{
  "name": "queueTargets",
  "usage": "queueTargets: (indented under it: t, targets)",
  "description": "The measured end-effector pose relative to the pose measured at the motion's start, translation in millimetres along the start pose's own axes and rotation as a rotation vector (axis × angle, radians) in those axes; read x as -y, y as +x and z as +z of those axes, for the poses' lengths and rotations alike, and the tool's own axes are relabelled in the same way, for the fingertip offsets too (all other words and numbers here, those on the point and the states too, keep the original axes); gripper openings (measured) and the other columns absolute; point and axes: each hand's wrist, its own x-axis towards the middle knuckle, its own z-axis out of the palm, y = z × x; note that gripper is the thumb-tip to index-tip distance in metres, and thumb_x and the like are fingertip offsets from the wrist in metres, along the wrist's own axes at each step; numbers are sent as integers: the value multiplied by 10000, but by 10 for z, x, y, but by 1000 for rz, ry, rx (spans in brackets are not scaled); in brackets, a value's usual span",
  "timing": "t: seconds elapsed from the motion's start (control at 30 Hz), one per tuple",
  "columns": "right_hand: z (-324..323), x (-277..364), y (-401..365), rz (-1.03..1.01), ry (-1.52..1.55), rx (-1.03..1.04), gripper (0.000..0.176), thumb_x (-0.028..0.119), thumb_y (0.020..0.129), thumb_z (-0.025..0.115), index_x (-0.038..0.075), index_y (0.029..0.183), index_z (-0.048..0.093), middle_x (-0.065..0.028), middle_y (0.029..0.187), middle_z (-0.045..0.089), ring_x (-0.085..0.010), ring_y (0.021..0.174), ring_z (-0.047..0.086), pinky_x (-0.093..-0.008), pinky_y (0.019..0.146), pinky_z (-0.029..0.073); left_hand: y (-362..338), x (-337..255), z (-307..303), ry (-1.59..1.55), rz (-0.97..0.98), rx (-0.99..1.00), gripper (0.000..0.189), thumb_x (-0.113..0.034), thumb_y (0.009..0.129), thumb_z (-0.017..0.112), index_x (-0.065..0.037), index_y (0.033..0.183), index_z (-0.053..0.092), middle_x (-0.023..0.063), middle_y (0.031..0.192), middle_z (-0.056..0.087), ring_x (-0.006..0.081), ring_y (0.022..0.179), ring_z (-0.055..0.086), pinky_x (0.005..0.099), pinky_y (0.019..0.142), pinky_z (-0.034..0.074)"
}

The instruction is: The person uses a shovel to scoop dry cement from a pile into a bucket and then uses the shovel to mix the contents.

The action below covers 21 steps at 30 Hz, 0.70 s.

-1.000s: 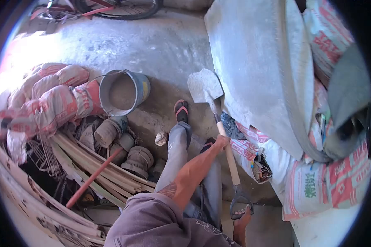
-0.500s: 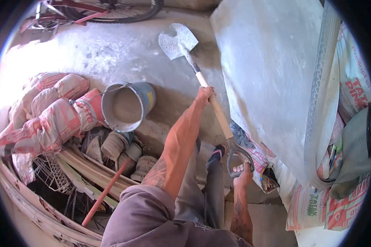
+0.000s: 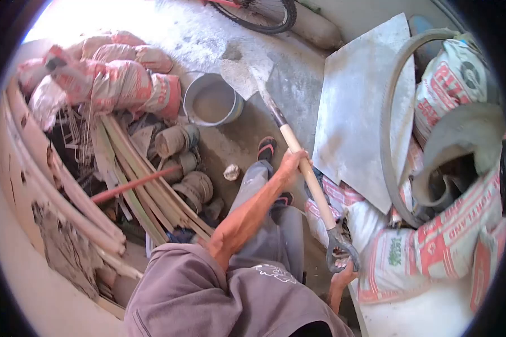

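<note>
A shovel [image 3: 306,174] with a wooden shaft slants across the middle, its dusty metal blade [image 3: 246,70] at the upper end, over the floor beside the bucket. My left hand [image 3: 293,163] is wrapped round the shaft below the metal socket. At the lower end my right hand [image 3: 343,273] grips the dark D-shaped handle [image 3: 343,251]. Just left of the blade stands a grey bucket [image 3: 237,106] with greyish material inside.
Filled sacks [image 3: 118,84] lie at the left above wooden strips [image 3: 135,168] and a red pole [image 3: 135,184]. A grey board [image 3: 360,112], a tire [image 3: 387,129] and cement sacks [image 3: 433,253] are on the right. A bicycle wheel [image 3: 275,25] is at the top.
The view has shifted, and the bucket and sacks appear farther up. The shovel blade now appears close to the bucket. Both hands keep their hold, and a sandaled foot shows more fully.
</note>
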Motion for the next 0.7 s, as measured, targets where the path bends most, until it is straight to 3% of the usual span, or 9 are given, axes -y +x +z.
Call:
queueTargets:
  t: [0.13, 0.2, 0.27, 0.4, 0.5, 0.53, 0.63, 0.67, 0.7]
  targets:
    - [-19, 819, -346, -471, -426, 196, 53, 25, 746, 544, -3, 778, 513, -38, 611, 515, -125, 513, 474, -272, 494, 406, -495, -224, -115, -430, -32, 136, 225, -107, 799, 564, -48, 955, 414, 82, 765, 495, 238, 685, 549, 412, 671, 503]
    - [235, 1239, -658, -801, -642, 395, 233, 60, 666, 673, -25, 855, 566, -84, 651, 592, -183, 592, 574, -307, 575, 459, -592, -325, -312, -402, -28, 54, 246, -174, 810, 576, -39, 957, 431, 91, 769, 510, 246, 701, 559, 418, 679, 499]
    - [706, 1676, -1130, -879, -904, 610, 278, 86, 687, 707, -16, 901, 563, -86, 667, 614, -172, 614, 599, -289, 567, 458, -888, -521, -478, -129, 33, 16, 348, -331, 852, 546, -25, 985, 445, 133, 852, 572, 266, 764, 591, 424, 699, 490]
    - [1147, 1867, -1595, -916, -699, 784, 307, 124, 716, 724, -8, 932, 551, -77, 659, 604, -148, 567, 579, -275, 543, 452, -1418, -772, -696, 57, 79, 115, 444, -401, 872, 491, -8, 1077, 460, 131, 886, 573, 211, 712, 594, 357, 652, 515]
    - [1486, 2093, -1780, -854, -631, 867, 291, 122, 731, 713, -5, 935, 549, -66, 651, 594, -128, 541, 552, -263, 531, 441, -1612, -820, -883, 520, 379, -23, 500, -402, 860, 496, 4, 1147, 433, 139, 869, 578, 236, 714, 609, 372, 682, 511]
    - [1607, 2135, -1776, -867, -633, 893, 289, 117, 730, 712, -5, 936, 549, -62, 647, 588, -122, 538, 543, -261, 530, 438, -1676, -853, -928, 822, 505, -123, 579, -347, 819, 549, -1, 1242, 359, 186, 931, 551, 301, 827, 598, 401, 779, 484]
    - [2048, 2317, -1873, -899, -647, 972, 292, 88, 741, 691, -4, 982, 554, -31, 660, 556, -75, 573, 486, -239, 536, 411, -1833, -987, -920, 1100, 980, -232, 683, -269, 759, 614, 1, 1295, 290, 232, 1045, 485, 357, 960, 536, 407, 865, 438]
    - [2219, 2422, -1945, -923, -663, 1009, 304, 88, 741, 692, -1, 997, 555, -29, 676, 562, -72, 584, 489, -236, 540, 412, -1848, -1073, -874, 1077, 955, -262, 781, -202, 709, 687, -9, 1334, 261, 228, 1189, 391, 319, 1034, 492, 382, 905, 418]
    - [2413, 2566, -2038, -950, -674, 1047, 316, 87, 740, 693, 2, 1012, 555, -26, 692, 569, -70, 595, 491, -233, 545, 412, -1877, -1222, -832, 1096, 1072, -306, 795, -205, 697, 696, -12, 1332, 259, 231, 1193, 387, 332, 1047, 481, 385, 919, 403]
